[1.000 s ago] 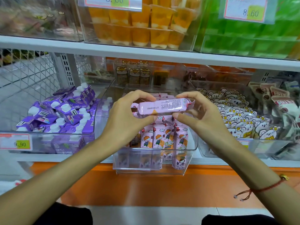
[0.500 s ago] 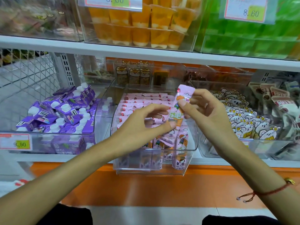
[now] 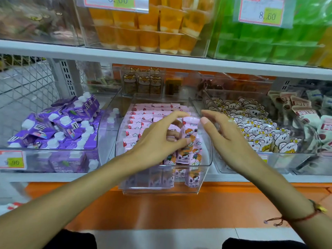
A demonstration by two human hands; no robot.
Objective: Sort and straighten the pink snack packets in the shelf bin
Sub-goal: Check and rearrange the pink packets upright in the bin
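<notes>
A clear shelf bin (image 3: 203,178) holds rows of pink snack packets (image 3: 142,121), lying flat at the back and standing upright at the front. My left hand (image 3: 158,141) pinches one upright pink packet (image 3: 190,131) between index finger on its top and thumb low on its front, above the bin's front right. My right hand (image 3: 226,137) hovers just to the right of that packet with fingers relaxed and spread. Its thumb tip is close to the packet's top and holds nothing.
Purple spouted pouches (image 3: 59,126) fill the bin to the left; white cartoon packets (image 3: 255,132) fill the bin to the right. Orange jelly cups (image 3: 152,26) and green ones (image 3: 269,44) sit on the shelf above. A shelf board (image 3: 161,62) overhangs the bins.
The packet, held flat by both hands a second ago, was turned upright and lowered toward the bin's front right. My right hand let go; my left hand took hold.
</notes>
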